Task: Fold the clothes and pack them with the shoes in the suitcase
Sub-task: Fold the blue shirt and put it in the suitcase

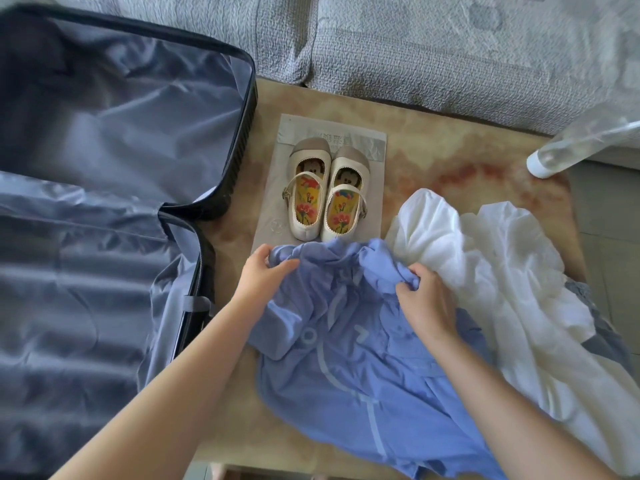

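A crumpled blue garment [349, 368] with pale line markings lies on the table in front of me. My left hand [265, 271] pinches its upper left edge, and my right hand [427, 299] grips a bunched fold near its upper right. Beyond it, a pair of cream strap shoes [323, 190] with flowered insoles stands side by side on a grey printed bag [372, 174]. A rumpled white garment [495, 271] lies to the right, touching the blue one. The open suitcase [104, 168] with grey-blue lining fills the left side.
The beige patterned table [450, 168] carries everything. A clear plastic bottle [575, 147] lies at its far right corner. A grey quilted sofa [433, 46] runs along the far edge. Some grey cloth [602, 341] shows under the white garment at the right.
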Demonstrator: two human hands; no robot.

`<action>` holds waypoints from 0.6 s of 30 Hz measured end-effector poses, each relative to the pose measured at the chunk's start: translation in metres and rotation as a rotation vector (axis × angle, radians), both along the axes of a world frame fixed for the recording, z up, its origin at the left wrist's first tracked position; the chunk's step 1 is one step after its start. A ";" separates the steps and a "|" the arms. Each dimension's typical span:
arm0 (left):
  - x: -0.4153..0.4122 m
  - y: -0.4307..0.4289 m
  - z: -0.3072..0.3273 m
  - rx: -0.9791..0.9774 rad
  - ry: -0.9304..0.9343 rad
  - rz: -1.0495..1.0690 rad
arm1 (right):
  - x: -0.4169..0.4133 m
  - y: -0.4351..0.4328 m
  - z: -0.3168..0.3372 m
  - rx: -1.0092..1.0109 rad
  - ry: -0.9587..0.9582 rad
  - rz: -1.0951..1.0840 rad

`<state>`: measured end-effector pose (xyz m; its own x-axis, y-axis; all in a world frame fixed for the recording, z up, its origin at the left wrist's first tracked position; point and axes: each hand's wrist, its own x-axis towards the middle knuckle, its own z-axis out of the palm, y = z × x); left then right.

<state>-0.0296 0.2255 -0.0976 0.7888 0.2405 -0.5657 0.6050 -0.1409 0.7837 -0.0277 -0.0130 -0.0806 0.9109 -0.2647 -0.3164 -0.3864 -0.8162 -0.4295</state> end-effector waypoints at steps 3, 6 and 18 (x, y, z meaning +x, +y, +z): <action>-0.003 0.016 0.011 0.114 -0.064 -0.006 | -0.002 0.011 0.011 0.091 0.051 0.002; -0.002 0.036 0.021 0.172 -0.127 0.070 | -0.001 0.020 0.019 0.171 -0.003 -0.006; 0.044 0.076 0.053 0.374 -0.431 0.407 | 0.072 0.028 0.038 0.297 -0.506 -0.149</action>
<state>0.0146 0.3016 -0.0444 0.7301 0.6819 -0.0445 0.3130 -0.2758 0.9088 0.0439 0.0150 -0.0430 0.9277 -0.3674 0.0662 -0.1756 -0.5859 -0.7911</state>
